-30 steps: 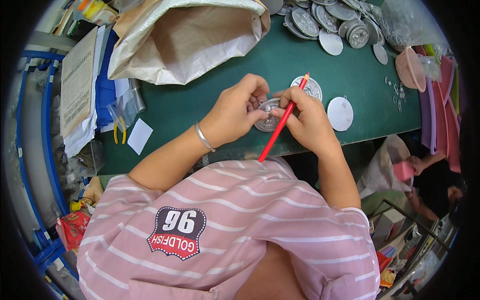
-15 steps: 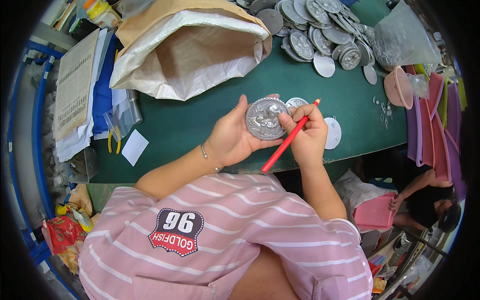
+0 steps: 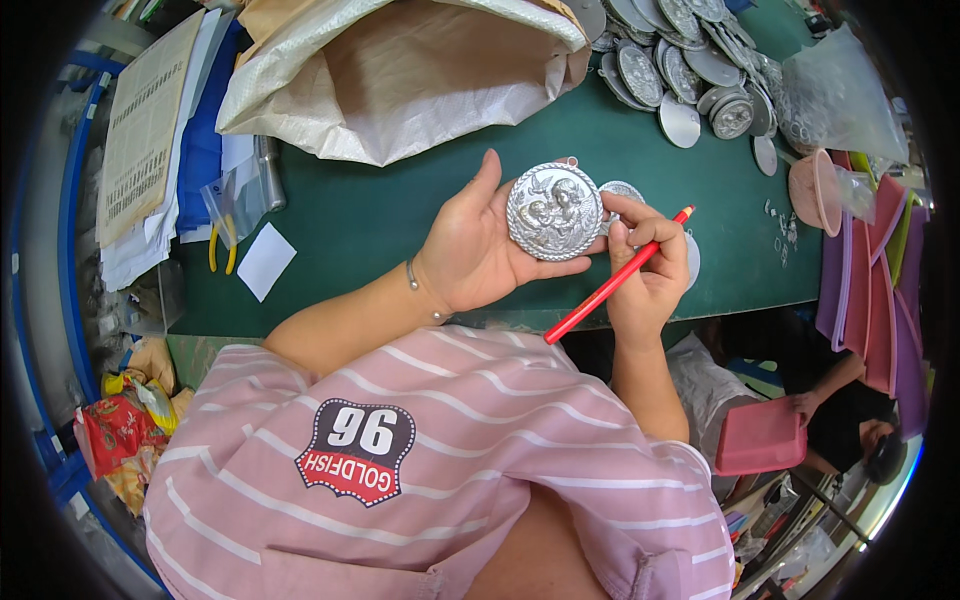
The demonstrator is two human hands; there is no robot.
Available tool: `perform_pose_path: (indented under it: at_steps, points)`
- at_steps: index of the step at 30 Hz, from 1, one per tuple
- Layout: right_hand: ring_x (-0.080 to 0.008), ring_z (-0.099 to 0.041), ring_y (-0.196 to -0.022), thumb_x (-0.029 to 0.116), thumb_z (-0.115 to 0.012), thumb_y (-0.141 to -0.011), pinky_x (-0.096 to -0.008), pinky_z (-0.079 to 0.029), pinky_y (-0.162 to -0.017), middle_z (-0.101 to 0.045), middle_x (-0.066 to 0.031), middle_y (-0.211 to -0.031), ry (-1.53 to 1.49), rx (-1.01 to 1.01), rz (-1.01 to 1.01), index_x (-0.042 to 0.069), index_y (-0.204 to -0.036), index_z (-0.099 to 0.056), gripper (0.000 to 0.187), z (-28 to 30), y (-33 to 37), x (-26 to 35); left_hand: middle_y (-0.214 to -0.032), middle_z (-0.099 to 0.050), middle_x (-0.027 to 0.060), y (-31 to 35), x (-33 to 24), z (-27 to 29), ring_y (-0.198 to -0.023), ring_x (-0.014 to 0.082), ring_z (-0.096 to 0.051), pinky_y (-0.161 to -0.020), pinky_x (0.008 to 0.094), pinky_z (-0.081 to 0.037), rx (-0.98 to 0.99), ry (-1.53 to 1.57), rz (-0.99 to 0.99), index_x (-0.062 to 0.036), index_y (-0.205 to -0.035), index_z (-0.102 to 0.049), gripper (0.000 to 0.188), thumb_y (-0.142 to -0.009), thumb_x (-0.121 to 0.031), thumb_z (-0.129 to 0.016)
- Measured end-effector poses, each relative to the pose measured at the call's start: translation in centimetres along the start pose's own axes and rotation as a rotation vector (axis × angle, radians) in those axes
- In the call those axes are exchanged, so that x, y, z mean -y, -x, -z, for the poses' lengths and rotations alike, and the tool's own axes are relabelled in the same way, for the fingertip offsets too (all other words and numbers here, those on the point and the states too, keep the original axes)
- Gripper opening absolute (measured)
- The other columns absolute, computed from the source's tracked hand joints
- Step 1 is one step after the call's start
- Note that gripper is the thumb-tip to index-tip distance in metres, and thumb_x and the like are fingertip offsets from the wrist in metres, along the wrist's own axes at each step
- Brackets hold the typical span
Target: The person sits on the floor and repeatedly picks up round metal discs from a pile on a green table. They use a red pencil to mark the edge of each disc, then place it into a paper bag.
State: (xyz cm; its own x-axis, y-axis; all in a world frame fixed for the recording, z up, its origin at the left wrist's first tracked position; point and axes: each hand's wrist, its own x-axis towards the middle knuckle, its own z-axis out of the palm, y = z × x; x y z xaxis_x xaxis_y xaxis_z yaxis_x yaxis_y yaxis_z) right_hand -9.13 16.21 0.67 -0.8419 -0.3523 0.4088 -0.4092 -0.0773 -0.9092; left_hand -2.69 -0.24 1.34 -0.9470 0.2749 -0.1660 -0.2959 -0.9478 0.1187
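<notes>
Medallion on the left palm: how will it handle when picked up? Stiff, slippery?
The silver medallion looks rigid, likely metal: its disc shows no bend on the left hand. Its raised relief and rope-like rim should give some grip, though the shiny finish might slip. The small loop on top looks thin, so probably the easiest part to bend.

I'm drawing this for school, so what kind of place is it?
Probably a workshop: a silvery medallion lies in the open left hand, and a heap of similar discs covers part of the green table.
</notes>
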Motion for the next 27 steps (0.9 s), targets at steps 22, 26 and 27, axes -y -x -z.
perform_pose_path:
  at_steps: [22, 26, 27]
  points:
    - [-0.0205, -0.057, -0.099, -0.004, -0.058, -0.083, -0.0323, -0.042, -0.089, -0.061, -0.0213, -0.108, -0.026, 0.022, -0.078, 0.003, -0.083, -0.046, 0.014, 0.35, 0.62, -0.43, -0.141, -0.033, 0.0153, 0.03, -0.08, 0.31, -0.130, 0.0362, -0.033, -0.105, 0.0592, -0.025, 0.026, 0.011, -0.025, -0.0093, -0.142, -0.023, 0.081, -0.086, -0.068, -0.027]
    - [-0.0213, -0.057, -0.099, -0.004, -0.059, -0.082, -0.0331, -0.042, -0.090, -0.060, -0.0219, -0.109, -0.037, 0.025, -0.055, 0.003, -0.083, -0.046, 0.015, 0.32, 0.59, -0.54, -0.141, -0.033, 0.0152, 0.07, -0.11, 0.40, -0.130, 0.0361, -0.033, -0.105, 0.0590, -0.024, 0.038, 0.007, -0.021, -0.0093, -0.142, -0.022, 0.081, -0.086, -0.068, -0.027]
    - [-0.0214, -0.057, -0.099, -0.004, -0.059, -0.082, -0.0333, -0.041, -0.090, -0.060, -0.0219, -0.109, -0.034, 0.027, -0.050, 0.003, -0.083, -0.046, 0.015, 0.30, 0.56, -0.57, -0.141, -0.033, 0.0153, 0.04, -0.14, 0.41, -0.130, 0.0360, -0.033, -0.105, 0.0590, -0.024, 0.035, 0.010, -0.023, -0.0094, -0.142, -0.022, 0.081, -0.086, -0.068, -0.027]
